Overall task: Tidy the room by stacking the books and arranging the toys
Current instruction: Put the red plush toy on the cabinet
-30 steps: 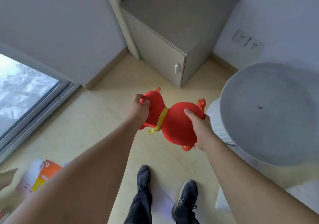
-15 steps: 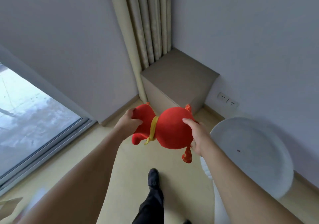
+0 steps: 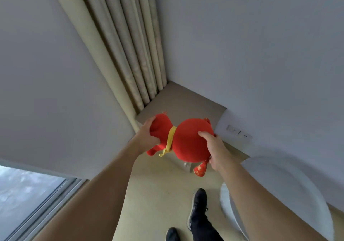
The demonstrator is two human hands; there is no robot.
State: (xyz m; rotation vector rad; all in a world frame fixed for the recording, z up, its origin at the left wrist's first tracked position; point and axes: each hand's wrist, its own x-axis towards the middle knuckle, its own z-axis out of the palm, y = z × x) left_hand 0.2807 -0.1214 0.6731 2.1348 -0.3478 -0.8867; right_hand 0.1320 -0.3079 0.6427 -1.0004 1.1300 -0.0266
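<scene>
left hand: fingers curled round small end of red plush gourd toy with yellow ribbon | right hand: gripping big round end | toy held mid-air before beige cabinet

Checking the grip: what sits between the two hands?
In the head view, only the red plush toy, yellow band at its waist, spans left hand to right hand.

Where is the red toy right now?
The red plush toy is mid-frame, held in the air between the left hand and right hand, before the corner cabinet.
</scene>
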